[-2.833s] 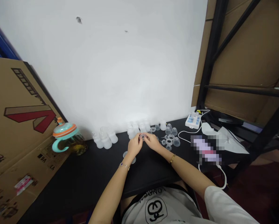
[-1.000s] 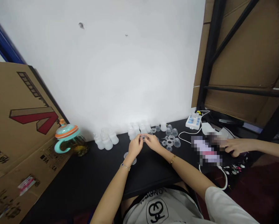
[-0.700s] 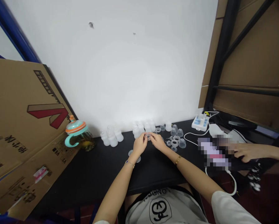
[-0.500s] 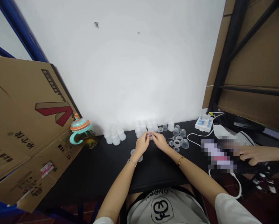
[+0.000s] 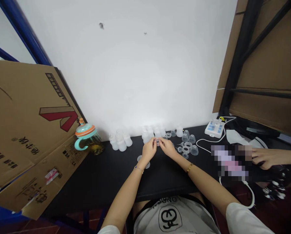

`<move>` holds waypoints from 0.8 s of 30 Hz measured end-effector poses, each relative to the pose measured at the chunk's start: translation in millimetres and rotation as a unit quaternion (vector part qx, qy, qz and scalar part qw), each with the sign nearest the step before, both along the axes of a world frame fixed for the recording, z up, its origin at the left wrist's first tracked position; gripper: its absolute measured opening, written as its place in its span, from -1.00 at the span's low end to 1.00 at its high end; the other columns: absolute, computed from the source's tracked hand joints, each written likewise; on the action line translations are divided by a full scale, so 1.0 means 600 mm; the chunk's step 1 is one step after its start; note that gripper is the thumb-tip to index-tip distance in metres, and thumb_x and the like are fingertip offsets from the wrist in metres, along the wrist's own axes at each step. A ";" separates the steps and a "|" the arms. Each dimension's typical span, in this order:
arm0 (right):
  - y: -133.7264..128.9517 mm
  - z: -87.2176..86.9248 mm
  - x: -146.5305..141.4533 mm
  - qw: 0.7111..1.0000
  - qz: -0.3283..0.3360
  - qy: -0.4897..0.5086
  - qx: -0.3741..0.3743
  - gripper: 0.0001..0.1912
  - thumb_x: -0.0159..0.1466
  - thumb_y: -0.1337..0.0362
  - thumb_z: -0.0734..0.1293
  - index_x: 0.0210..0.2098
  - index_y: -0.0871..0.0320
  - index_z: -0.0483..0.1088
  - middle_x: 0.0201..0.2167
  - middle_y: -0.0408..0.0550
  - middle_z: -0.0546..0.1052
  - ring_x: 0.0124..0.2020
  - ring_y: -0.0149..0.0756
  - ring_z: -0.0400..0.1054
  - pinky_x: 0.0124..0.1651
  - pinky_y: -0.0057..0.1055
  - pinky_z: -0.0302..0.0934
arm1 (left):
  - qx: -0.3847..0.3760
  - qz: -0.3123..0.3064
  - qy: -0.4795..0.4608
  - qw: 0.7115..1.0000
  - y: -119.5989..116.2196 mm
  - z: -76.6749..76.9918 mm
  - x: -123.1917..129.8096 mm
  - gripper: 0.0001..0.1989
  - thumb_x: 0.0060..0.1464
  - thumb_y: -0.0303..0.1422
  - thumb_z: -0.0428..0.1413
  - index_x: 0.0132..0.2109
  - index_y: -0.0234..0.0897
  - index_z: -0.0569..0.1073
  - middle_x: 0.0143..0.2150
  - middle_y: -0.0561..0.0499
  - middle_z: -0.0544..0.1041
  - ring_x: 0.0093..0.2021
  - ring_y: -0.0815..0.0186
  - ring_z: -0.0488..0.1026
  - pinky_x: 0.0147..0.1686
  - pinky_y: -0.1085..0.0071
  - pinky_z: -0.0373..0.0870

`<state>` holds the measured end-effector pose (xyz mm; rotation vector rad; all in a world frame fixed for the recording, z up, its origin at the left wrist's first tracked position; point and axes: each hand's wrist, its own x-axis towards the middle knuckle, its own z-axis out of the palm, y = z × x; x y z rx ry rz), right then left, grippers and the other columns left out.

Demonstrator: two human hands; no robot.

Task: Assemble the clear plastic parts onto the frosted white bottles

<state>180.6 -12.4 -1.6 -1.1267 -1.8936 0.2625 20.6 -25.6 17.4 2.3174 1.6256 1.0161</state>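
Between the fingertips of my left hand [image 5: 149, 150] and my right hand [image 5: 168, 148] is a small clear bottle collar ring [image 5: 157, 142]; both hands pinch it from either side. Fine detail inside the ring is too small to tell. Behind my hands stand several milky-white baby bottles [image 5: 157, 132]. Right of my right hand lie several loose collar rings [image 5: 185, 149], clear dome caps [image 5: 194, 150] and bottle nipples [image 5: 179, 149]. Partly hidden under my left wrist, clear round pieces [image 5: 147, 165] lie on the black table [image 5: 111, 175].
More white bottles [image 5: 121, 143] stand at the left, near a teal-lidded jug [image 5: 88, 136] and a large cardboard box [image 5: 26, 130]. To the right are a white power strip [image 5: 214, 128], its cable, a blurred-out object [image 5: 229, 162] and another person's hand [image 5: 264, 158].
My hands stay together on the ring, with hardly any movement. The whole view has shifted slightly. At the right, the other person's hand has moved a little.
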 end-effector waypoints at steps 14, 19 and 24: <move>0.000 -0.002 0.000 1.000 -0.012 -0.010 0.010 -0.68 0.40 0.33 0.18 -0.04 0.14 0.56 -0.32 0.02 0.65 -0.35 -0.21 0.49 -0.29 -0.44 0.19 | 0.001 0.008 0.000 1.000 -0.002 0.003 0.001 -0.71 0.38 -0.26 -0.07 0.05 -0.17 0.50 -0.28 -0.02 0.65 -0.26 0.19 0.59 -0.25 0.39 0.35; -0.002 0.002 0.000 0.999 -0.018 -0.028 0.001 -0.68 0.42 0.31 0.17 -0.05 0.13 0.55 -0.32 0.01 0.65 -0.34 -0.21 0.50 -0.30 -0.45 0.17 | 0.004 0.007 0.000 1.000 -0.003 0.003 0.001 -0.72 0.38 -0.26 -0.07 0.03 -0.17 0.50 -0.29 0.00 0.64 -0.26 0.19 0.59 -0.24 0.39 0.34; -0.003 0.003 -0.001 0.999 -0.030 -0.043 -0.001 -0.69 0.42 0.32 0.18 -0.05 0.13 0.55 -0.29 0.03 0.66 -0.33 -0.22 0.51 -0.28 -0.45 0.17 | 0.001 0.008 -0.001 1.000 -0.005 0.005 0.002 -0.72 0.38 -0.25 -0.07 0.02 -0.17 0.50 -0.31 0.00 0.63 -0.28 0.20 0.58 -0.26 0.40 0.32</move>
